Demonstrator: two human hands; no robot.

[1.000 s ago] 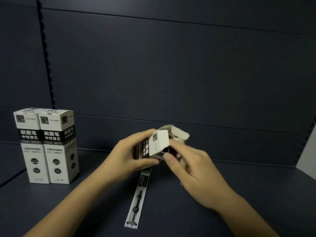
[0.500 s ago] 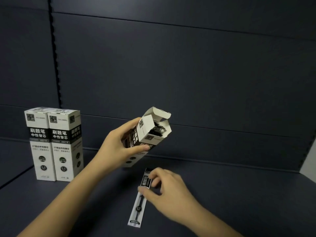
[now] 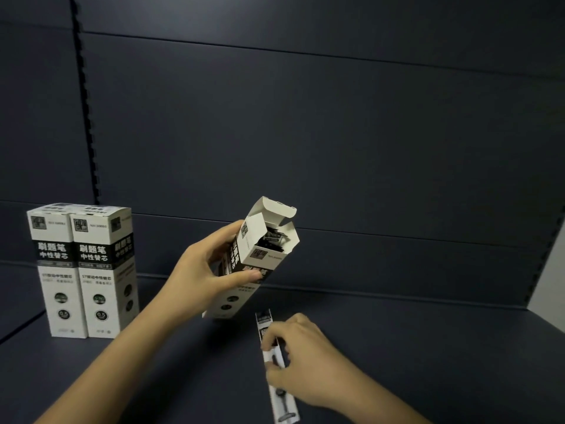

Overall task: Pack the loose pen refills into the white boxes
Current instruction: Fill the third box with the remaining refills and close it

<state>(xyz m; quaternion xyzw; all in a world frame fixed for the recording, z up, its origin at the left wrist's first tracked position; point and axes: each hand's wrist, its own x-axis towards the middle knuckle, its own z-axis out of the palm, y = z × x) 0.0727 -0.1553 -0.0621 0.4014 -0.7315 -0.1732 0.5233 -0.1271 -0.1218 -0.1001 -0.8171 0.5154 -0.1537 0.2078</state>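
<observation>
White cardboard, the open box (image 3: pixel 260 261) sits tilted in the curled left hand (image 3: pixel 208 270), about as half a second earlier. Below it, the right hand (image 3: pixel 299 353) has closed thumb and fingers on the packaged refill (image 3: pixel 276 367), now angled differently on the dark shelf (image 3: pixel 428 347).

Dim light on dark panelled back wall (image 3: pixel 336 133); slotted upright (image 3: pixel 85 117) at left; dark shelf (image 3: pixel 428 347) below.
</observation>
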